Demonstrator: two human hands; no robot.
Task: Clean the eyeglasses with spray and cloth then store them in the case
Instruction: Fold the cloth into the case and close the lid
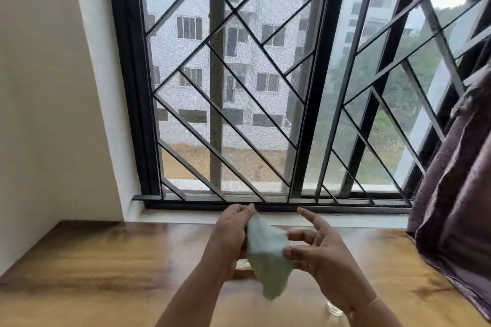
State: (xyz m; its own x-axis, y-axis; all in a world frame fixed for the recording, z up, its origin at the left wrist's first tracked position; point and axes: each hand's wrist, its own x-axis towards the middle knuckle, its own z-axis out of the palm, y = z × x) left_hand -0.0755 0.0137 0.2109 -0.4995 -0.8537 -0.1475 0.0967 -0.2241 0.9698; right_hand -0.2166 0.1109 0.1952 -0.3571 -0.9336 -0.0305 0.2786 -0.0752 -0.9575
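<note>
A pale green cloth [267, 255] hangs between both hands above the wooden table [106, 260]. My left hand [231, 233] pinches the cloth's top corner, with its fingers curled round that edge. My right hand [324, 255] pinches the cloth's right edge between two fingertips, while its index finger points up and away. Blur softens the cloth and fingers. A small pale shape [243, 264] shows below my left hand behind the cloth; I cannot tell what it is. No eyeglasses, case or spray bottle are plainly visible.
A clear round object [335, 310] lies on the table, partly hidden under my right wrist. A barred window [265, 87] with a stone sill [186, 216] runs along the table's far edge. A purple curtain [457, 207] hangs over the right side, and a white wall stands at the left.
</note>
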